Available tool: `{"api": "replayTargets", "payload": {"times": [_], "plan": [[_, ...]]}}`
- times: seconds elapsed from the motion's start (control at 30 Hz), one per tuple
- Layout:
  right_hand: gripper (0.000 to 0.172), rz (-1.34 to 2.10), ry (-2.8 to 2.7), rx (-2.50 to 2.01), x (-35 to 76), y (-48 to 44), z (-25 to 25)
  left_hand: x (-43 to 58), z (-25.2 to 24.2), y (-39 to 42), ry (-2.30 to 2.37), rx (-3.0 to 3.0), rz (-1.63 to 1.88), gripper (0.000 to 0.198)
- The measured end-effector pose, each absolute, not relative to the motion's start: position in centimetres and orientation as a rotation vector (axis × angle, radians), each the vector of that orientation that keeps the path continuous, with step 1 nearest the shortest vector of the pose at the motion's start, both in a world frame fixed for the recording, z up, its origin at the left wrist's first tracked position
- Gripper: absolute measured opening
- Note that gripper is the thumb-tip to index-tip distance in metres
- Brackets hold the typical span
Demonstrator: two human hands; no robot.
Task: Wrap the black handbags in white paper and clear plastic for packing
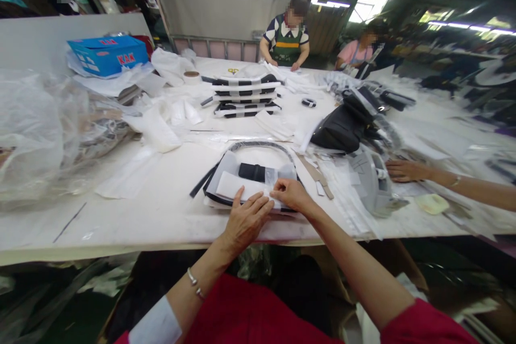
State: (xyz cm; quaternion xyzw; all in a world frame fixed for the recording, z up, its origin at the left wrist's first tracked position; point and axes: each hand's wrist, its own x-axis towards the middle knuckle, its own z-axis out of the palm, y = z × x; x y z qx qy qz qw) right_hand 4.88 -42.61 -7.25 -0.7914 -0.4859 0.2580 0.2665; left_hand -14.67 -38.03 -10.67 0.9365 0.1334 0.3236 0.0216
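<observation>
A black handbag (208,189) lies on the table in front of me, partly covered with white wrapping sheet (236,185). Its wrapped handle (262,145) arches at the far side, and a black strap (201,181) sticks out to the left. On the bag's middle sits a black tab (252,172) with a clear, tape-like strip beside it. My left hand (249,219) rests flat on the near edge of the wrapping, fingers stretched out. Just right of it, my right hand (293,194) is closed in a pinch at the sheet; what its fingertips hold is hidden.
Beyond the bag stands a stack of wrapped black bags (245,97). To the right are more black bags (342,123), a tape dispenser (371,180) and a co-worker's hand (407,171). Plastic bags (36,134) and a blue box (108,56) occupy the left. Another person (288,37) works across the table.
</observation>
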Motion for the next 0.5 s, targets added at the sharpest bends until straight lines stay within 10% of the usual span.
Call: {"api": "replayTargets", "payload": {"times": [0.5], "plan": [[0.037, 0.328, -0.781, -1.792, 9.7, -48.8, -3.0, -14.5, -11.0, -38.7, 0.49, 2.79, 1.04, 0.03]]}}
